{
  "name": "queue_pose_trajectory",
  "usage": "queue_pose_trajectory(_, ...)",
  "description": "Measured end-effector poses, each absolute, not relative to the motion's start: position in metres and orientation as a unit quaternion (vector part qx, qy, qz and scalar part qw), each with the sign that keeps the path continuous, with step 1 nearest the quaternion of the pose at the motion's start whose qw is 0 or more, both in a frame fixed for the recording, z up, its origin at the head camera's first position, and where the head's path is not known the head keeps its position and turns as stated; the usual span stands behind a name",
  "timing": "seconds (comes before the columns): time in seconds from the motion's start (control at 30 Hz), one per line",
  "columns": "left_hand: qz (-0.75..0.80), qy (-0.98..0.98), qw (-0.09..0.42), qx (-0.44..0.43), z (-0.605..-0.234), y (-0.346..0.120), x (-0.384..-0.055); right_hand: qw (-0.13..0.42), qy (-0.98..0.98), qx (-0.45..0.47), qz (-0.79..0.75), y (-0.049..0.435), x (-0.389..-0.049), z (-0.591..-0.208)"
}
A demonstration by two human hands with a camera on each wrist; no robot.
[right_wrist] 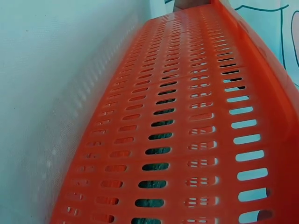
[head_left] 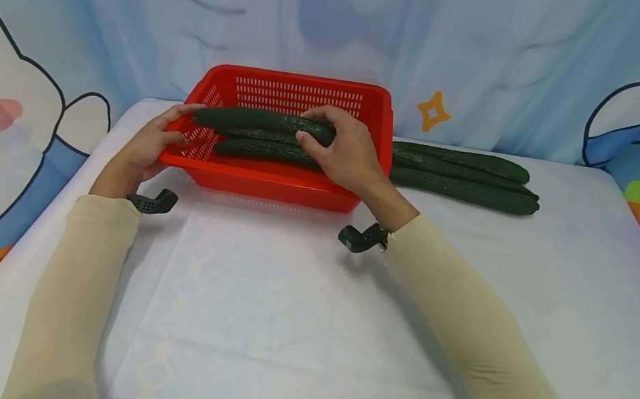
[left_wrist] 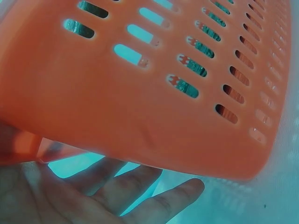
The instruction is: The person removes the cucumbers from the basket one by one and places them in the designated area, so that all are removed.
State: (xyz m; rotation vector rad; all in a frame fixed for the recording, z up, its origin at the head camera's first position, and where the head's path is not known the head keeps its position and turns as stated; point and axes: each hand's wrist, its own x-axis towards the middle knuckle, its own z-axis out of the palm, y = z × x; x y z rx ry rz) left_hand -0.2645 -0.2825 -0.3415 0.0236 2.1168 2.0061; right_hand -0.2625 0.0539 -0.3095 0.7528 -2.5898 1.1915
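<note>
A red perforated plastic basket [head_left: 259, 188] stands on the table, seen from above in the head view. My left hand [head_left: 145, 142] holds its left end, with the thumb over the rim and fingers on the outer side. Inside the basket, my right hand [head_left: 346, 152] grips a long dark green cucumber [head_left: 245, 120] near its right part, thumb on the near side. Other cucumbers [head_left: 265, 151] lie under and beside it, partly hidden by the hand. In the left wrist view, fingers [left_wrist: 135, 186] show below the basket wall. The right wrist view shows mostly the basket's slotted side [right_wrist: 182, 116].
Three more cucumbers [head_left: 464, 190] lie side by side on the white tablecloth [head_left: 251, 327], just right of the basket. A blue printed curtain [head_left: 335, 15] hangs behind the table's far edge. Each wrist carries a small dark camera [head_left: 154, 202].
</note>
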Motion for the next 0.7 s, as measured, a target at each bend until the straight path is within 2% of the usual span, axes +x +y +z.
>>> queue_pose_trajectory(0.37,0.677,0.727,0.111,0.004,-0.341,-0.28,-0.265,0.099,-0.867,0.25,0.419,0.062,-0.258,-0.307)
queue_pose_trajectory(0.7,0.681,0.722,0.121,0.005,-0.339,-0.281,-0.263,0.096,-0.868,0.222,0.433,0.094,-0.24,-0.303)
